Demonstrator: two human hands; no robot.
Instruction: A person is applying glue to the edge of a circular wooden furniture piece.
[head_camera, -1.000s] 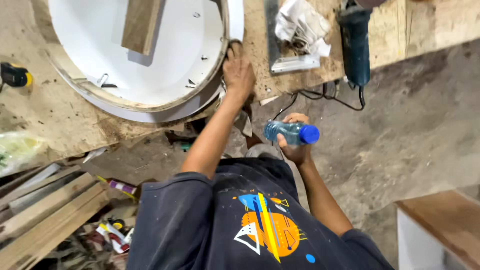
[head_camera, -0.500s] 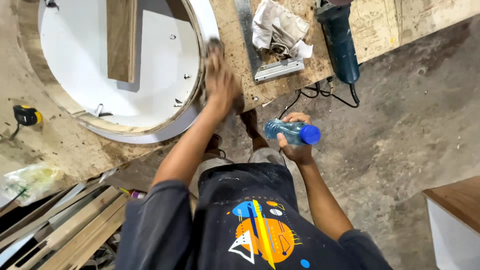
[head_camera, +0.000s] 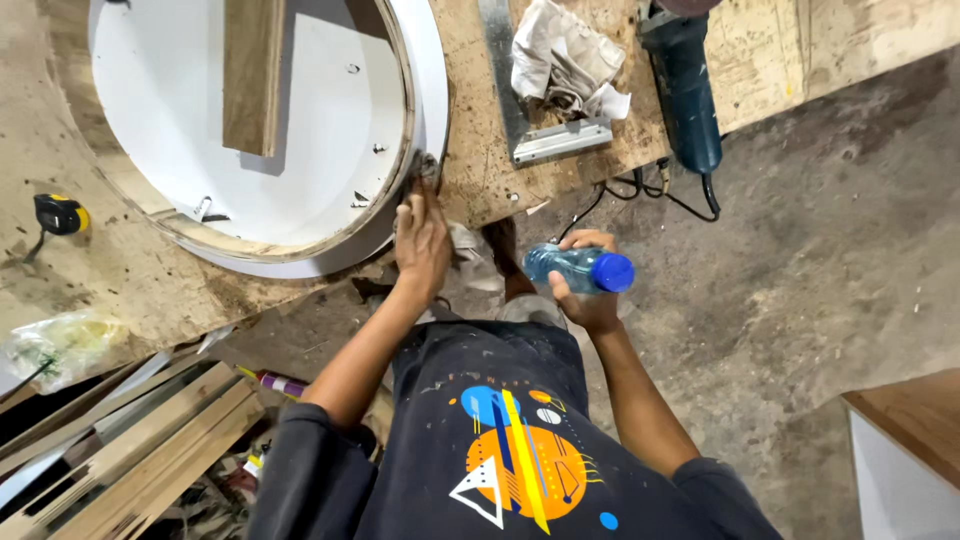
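Observation:
A large round white panel (head_camera: 300, 130) with a thin wooden edge band lies on a plywood workbench (head_camera: 90, 270). My left hand (head_camera: 422, 240) presses a small grey rag (head_camera: 428, 168) against the panel's lower right rim. My right hand (head_camera: 585, 290) holds a clear plastic bottle with a blue cap (head_camera: 580, 269) on its side, below the bench edge and over the floor. A wooden plank (head_camera: 252, 75) rests across the panel's top.
On the bench lie a crumpled cloth (head_camera: 565, 60), a metal square (head_camera: 545, 140), a blue angle grinder (head_camera: 685, 80) with its black cable, and a yellow tape measure (head_camera: 60, 213). Wooden strips (head_camera: 130, 450) stack at lower left. A white cabinet with wooden top (head_camera: 910, 440) stands at lower right.
My left hand has slid along the panel's rim with the rag, down toward the bench edge. The bottle stays in my right hand. The view has shifted.

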